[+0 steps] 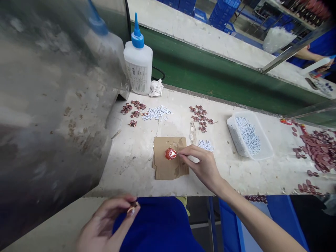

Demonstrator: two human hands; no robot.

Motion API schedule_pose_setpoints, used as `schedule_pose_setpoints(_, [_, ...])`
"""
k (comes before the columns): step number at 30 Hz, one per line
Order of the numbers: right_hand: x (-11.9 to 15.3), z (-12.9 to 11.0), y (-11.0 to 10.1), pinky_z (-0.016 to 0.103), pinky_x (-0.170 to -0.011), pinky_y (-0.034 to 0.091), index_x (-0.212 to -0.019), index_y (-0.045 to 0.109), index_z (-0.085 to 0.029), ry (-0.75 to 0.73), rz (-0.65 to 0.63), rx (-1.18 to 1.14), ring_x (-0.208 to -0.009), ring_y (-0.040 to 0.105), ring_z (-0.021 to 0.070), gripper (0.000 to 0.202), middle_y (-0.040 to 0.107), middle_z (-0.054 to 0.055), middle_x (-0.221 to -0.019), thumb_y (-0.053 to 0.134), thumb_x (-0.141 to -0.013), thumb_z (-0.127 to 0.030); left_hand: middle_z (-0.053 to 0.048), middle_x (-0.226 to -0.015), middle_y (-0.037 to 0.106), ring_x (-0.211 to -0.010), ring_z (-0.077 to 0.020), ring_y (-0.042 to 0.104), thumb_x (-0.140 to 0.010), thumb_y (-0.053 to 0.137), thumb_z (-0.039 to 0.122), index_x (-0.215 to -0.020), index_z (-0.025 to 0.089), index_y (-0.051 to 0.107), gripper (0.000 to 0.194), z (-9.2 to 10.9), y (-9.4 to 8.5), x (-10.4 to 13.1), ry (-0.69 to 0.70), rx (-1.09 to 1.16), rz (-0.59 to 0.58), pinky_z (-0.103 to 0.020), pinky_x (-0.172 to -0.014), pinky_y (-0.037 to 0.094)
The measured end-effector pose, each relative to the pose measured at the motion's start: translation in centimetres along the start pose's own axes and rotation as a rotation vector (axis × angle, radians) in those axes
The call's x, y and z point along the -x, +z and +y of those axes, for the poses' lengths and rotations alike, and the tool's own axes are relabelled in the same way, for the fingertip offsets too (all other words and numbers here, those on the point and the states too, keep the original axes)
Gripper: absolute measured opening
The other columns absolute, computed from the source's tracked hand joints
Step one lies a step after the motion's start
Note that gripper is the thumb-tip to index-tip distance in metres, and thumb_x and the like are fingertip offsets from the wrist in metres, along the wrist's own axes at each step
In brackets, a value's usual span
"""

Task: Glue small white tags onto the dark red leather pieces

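Note:
My left hand [107,224] is near the table's front edge, with thumb and fingers closed on a small brown piece [132,208]. The details of that piece are too small to make out. Over the table, my right hand [201,162] pinches a thin stick [178,153]. The stick's tip reaches into a small red cap [167,154] with something whitish and shiny in it. Under the cap lies a piece of brown cardboard [165,171]. Just beyond my right fingers is a little pile of white and blue bits [206,145].
Small brown pieces lie in groups at left [135,114] and centre [201,117], beside more white-blue bits [159,112]. A blue-capped bottle [139,66] stands behind. A plastic tub [236,140] sits at right, near reddish-brown parts [319,150]. A metal panel [57,105] borders the left.

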State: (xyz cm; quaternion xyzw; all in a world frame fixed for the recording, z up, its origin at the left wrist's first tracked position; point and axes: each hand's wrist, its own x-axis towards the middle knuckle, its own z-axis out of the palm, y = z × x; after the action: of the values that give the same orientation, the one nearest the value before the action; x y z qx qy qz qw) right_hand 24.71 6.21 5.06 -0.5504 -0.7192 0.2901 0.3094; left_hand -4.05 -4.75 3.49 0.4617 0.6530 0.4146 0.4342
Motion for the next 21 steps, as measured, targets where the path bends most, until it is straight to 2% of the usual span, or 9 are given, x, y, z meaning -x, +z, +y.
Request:
schedule_pose_setpoints(2, [0.2,0.1,0.2,0.035,-0.076,0.062,-0.101,0.078,-0.025,-0.016,0.006,0.006,-0.087,0.075,0.0200,0.016,0.078,0.004,-0.097,0.063,-0.100,-0.020,-0.004,-0.093,0.080,-0.081,-0.0187,0.079,-0.081,0.081,0.036,-0.080,0.018,0.063,0.025,0.6,1.8,-0.9,-0.103,0.126,-0.123,-0.016,-0.078,0.065])
schedule_pose_setpoints(5, [0.5,0.3,0.3,0.034,-0.077,0.062,-0.103,0.077,-0.025,-0.017,-0.003,0.021,-0.090,0.074,0.0193,0.017,0.078,0.004,-0.100,0.062,-0.100,-0.017,-0.002,-0.086,0.080,-0.079,-0.0186,0.079,-0.080,0.081,0.036,-0.088,0.020,0.071,0.021,1.4,3.5,-2.1,-0.118,0.172,-0.158,-0.015,-0.078,0.064])
schedule_pose_setpoints(10, [0.5,0.6,0.4,0.033,-0.078,0.060,-0.102,0.076,-0.024,-0.016,0.001,0.022,-0.090,0.074,0.0187,0.016,0.077,0.004,-0.100,0.062,-0.100,-0.017,0.003,-0.081,0.079,-0.072,-0.0112,0.077,-0.078,0.082,0.037,-0.086,0.026,0.080,0.013,2.1,4.0,-3.3,0.052,-0.054,-0.137,-0.005,-0.070,0.059])
schedule_pose_setpoints(14, [0.5,0.8,0.6,0.032,-0.079,0.060,-0.102,0.075,-0.024,-0.016,0.000,0.016,-0.091,0.073,0.0185,0.016,0.077,0.004,-0.099,0.062,-0.100,-0.016,0.003,-0.090,0.080,-0.080,-0.0109,0.078,-0.082,0.080,0.035,-0.088,0.025,0.078,0.012,2.8,4.5,-4.2,0.053,0.028,-0.177,-0.006,-0.078,0.060])
schedule_pose_setpoints(17, [0.6,0.5,0.6,0.033,-0.078,0.059,-0.103,0.076,-0.024,-0.016,0.019,0.006,-0.090,0.074,0.0187,0.016,0.077,0.004,-0.098,0.062,-0.100,-0.016,0.005,-0.091,0.080,-0.082,-0.0109,0.078,-0.084,0.078,0.032,-0.092,0.025,0.078,0.010,3.1,5.0,-4.7,0.086,0.057,-0.162,-0.006,-0.081,0.060])
schedule_pose_setpoints(21, [0.9,-1.3,0.2,0.033,-0.080,0.060,-0.100,0.076,-0.024,-0.001,0.078,-0.086,-0.091,0.074,0.0180,0.014,0.078,0.003,-0.098,0.066,-0.097,-0.014,0.008,-0.094,0.079,-0.083,-0.0056,0.076,-0.086,0.078,0.026,-0.094,0.029,0.077,0.009,3.6,5.2,-4.8,0.305,-0.013,-0.115,-0.007,-0.086,0.060])
